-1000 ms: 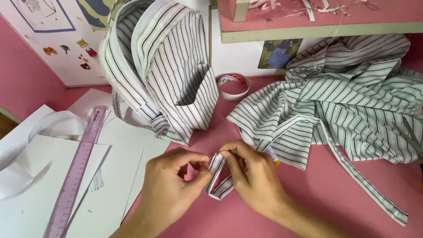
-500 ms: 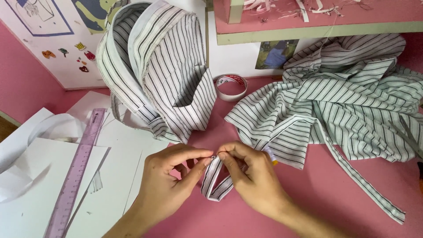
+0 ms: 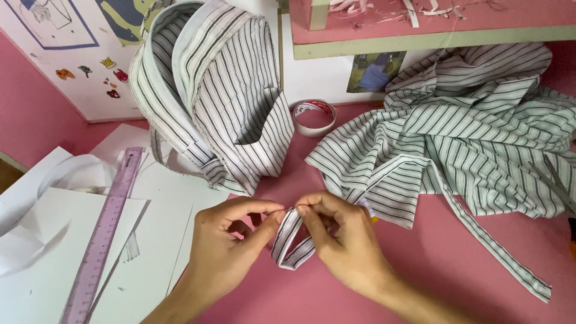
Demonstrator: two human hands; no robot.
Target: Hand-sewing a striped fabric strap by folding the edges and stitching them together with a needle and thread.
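Pinching a looped striped fabric strip (image 3: pixel 292 243), left hand (image 3: pixel 231 246) and right hand (image 3: pixel 345 240) fingers closed on it.

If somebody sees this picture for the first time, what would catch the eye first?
Probably the two hands at bottom centre: the left hand and right hand pinch a small striped fabric loop between their fingertips. Behind them stands a striped fabric backpack, and a pile of striped cloth spreads on the right of the pink table.
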